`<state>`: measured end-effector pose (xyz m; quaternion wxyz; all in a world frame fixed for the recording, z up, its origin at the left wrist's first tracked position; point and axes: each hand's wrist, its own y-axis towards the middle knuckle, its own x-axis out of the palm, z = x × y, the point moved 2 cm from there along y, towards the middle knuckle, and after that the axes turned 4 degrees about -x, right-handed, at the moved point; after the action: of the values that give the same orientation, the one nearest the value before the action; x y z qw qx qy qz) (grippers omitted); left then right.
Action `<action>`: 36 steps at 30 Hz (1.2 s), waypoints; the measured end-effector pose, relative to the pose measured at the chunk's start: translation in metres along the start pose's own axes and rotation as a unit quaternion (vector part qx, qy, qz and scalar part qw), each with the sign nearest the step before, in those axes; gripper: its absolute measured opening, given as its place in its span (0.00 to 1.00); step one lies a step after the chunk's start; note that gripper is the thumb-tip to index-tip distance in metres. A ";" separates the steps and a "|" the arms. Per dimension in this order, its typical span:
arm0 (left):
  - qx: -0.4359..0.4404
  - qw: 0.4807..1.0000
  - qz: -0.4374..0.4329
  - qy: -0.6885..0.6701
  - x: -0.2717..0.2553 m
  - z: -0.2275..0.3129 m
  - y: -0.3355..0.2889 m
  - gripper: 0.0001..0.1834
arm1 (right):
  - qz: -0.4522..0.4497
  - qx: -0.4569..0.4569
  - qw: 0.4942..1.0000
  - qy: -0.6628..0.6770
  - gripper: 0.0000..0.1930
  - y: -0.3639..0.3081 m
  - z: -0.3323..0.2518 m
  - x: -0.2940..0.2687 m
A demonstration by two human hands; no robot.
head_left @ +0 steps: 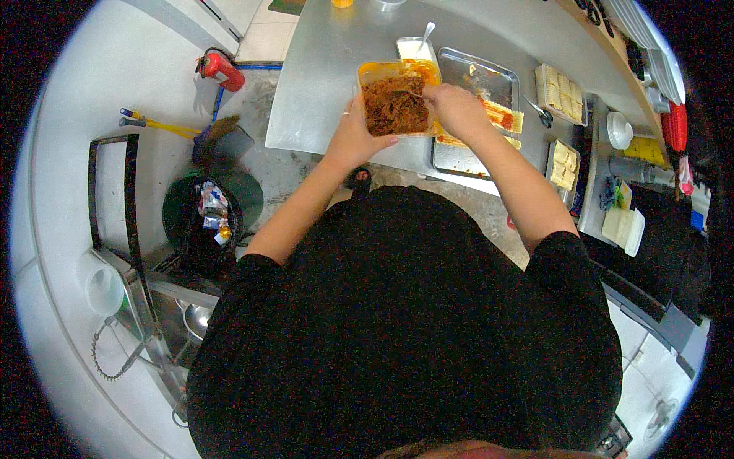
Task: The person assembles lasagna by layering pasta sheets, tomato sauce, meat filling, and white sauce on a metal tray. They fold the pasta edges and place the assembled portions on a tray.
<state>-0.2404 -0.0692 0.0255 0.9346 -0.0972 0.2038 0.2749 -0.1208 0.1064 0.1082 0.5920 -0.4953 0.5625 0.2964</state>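
Steel surface (321, 84): L hand (353, 138) grips orange container (397, 96) w/ brown mince; R hand (453, 107) closed on utensil (407, 92) in it.

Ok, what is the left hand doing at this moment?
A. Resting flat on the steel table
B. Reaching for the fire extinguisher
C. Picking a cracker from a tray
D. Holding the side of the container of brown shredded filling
D: the left hand grips the left side of the orange-tinted container of brown filling, lifted above the table edge, while the right hand works a utensil in it.
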 end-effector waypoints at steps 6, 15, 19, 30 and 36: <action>0.009 1.000 -0.006 0.012 -0.002 0.003 0.002 0.51 | -0.011 -0.003 1.000 -0.018 0.12 0.007 -0.001 0.007; 0.009 1.000 -0.023 0.006 -0.006 0.004 0.007 0.49 | -0.060 -0.022 0.998 -0.006 0.12 0.012 -0.012 0.014; -0.007 0.999 -0.039 0.012 -0.004 -0.002 0.009 0.53 | -0.053 0.037 0.997 -0.046 0.12 0.005 0.002 0.000; -0.019 0.999 -0.049 0.000 -0.001 -0.007 0.011 0.56 | -0.120 -0.031 0.992 0.035 0.12 0.013 -0.020 0.028; 0.004 0.999 -0.032 0.004 0.000 -0.008 0.011 0.55 | -0.135 -0.049 0.985 0.098 0.10 0.016 -0.016 0.031</action>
<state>-0.2489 -0.0627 0.0178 0.9423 -0.1006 0.2058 0.2440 -0.1355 0.0909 0.0763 0.5439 -0.6217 0.5304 0.1906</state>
